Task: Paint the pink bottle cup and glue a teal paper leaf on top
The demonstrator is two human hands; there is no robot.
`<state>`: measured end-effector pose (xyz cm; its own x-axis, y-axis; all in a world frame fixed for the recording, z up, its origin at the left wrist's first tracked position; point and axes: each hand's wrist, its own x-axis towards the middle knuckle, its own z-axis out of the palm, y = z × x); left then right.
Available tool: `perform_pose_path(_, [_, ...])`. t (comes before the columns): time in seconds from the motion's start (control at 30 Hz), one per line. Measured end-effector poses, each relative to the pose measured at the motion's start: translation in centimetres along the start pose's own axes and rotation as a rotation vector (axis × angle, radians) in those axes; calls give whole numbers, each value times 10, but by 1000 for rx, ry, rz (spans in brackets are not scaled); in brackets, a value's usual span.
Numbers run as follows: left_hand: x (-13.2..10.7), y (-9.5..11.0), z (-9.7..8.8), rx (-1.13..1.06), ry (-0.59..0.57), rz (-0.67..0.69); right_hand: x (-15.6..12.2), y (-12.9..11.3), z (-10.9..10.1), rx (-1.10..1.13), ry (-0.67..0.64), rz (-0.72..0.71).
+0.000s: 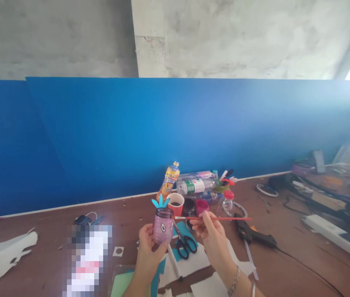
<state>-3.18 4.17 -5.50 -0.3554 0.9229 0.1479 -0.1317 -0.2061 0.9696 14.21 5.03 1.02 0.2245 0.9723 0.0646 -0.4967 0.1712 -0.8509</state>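
Observation:
My left hand [149,244] grips a small purple jar [163,233] that bears paper eyes and has blue leaf-shaped pieces [160,201] rising from its top. Between the fingers of my right hand [211,233] is a thin red paintbrush [221,218], held level. Its tip points left, close to the jar's upper right side; whether it touches cannot be made out. Black-handled scissors [187,246] lie just right of the jar, on blue and white paper. Behind the jar stand a red-and-white paper cup [176,208] with dark liquid and a magenta paint pot [202,206].
An orange-labelled bottle [168,180], several clear bottles [195,186] and a red-capped jar [228,201] stand or lie at the back. A black glue gun [254,235] with a cord and a white power strip [337,237] are on the right. White paper [3,253] lies far left.

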Motion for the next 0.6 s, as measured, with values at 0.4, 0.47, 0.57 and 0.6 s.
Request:
perform_pose_path(0.4, [-2, 3, 0, 5, -38, -5, 0, 0, 1, -44, -39, -20])
perform_pose_path(0.47, [-2, 4, 0, 8, -50, -2, -2, 0, 1, -53, -52, -18])
perform_pose_path(0.57, [-3, 6, 1, 4, -45, 0, -2, 0, 0, -62, -55, -28])
perform_pose_path(0.6, [-3, 7, 1, 1, -38, 2, -1, 0, 0, -64, -54, -28])
